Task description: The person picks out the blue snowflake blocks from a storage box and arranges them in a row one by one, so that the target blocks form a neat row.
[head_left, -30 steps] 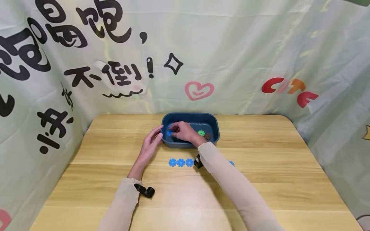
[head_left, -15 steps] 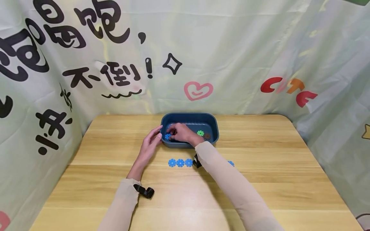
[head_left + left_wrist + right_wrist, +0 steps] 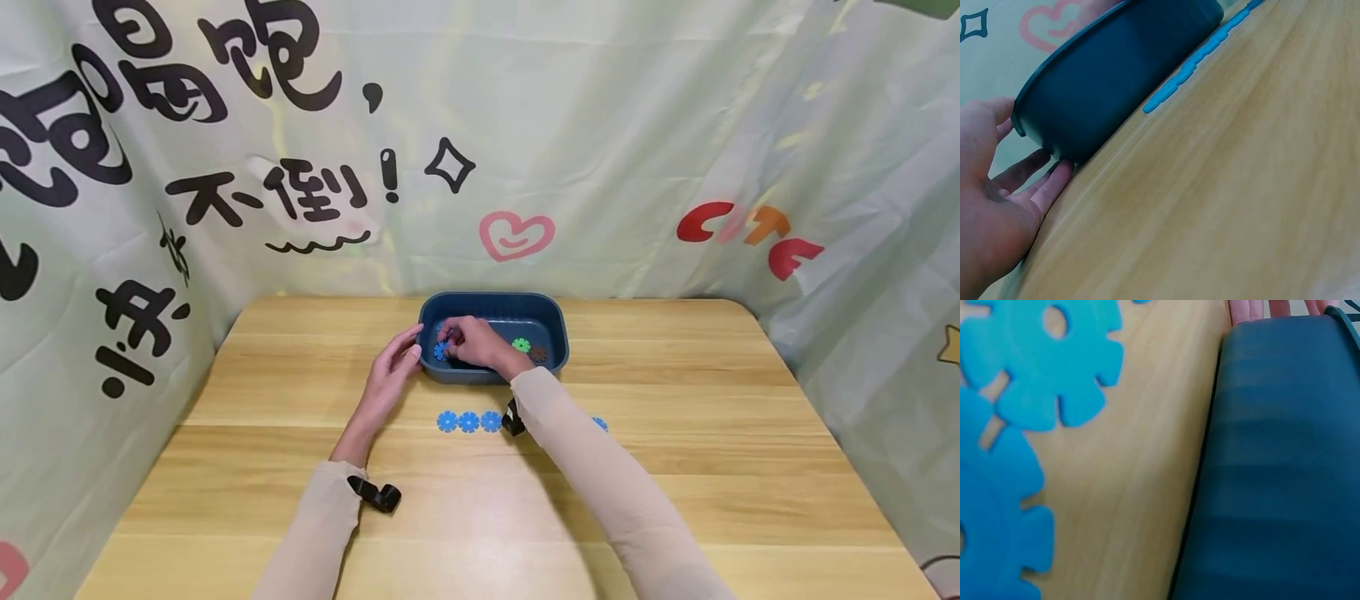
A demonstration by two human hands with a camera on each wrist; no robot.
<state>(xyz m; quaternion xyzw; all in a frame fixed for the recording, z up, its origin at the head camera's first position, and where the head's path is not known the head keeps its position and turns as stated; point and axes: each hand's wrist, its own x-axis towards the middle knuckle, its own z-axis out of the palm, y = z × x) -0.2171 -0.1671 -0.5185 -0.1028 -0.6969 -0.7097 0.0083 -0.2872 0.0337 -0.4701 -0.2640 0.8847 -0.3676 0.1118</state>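
My right hand [image 3: 480, 343] reaches inside the dark blue bin [image 3: 501, 377], fingers bent down at a blue snowflake disc [image 3: 440, 352] near its left end. Whether finger and thumb pinch that disc is too small to tell. My left hand [image 3: 390, 367] touches the bin's left side from outside. In the left wrist view, this hand [image 3: 1004, 194] has its fingers stretched against the bin's end wall [image 3: 1104, 81]. Also in the bin lie a green disc [image 3: 521, 345] and a brown disc [image 3: 538, 354].
In front of the bin, blue discs [image 3: 469, 422] lie in a row on the wooden table [image 3: 315, 400]; my right wrist hides part of it. Up close, the right wrist view has two blue discs [image 3: 1079, 356]. A printed cloth [image 3: 615, 150] hangs behind the table.
Inside the bin the right hand's fingers have shifted slightly, and the blue disc by them has moved toward the near left, then a little back. The left hand keeps its place.
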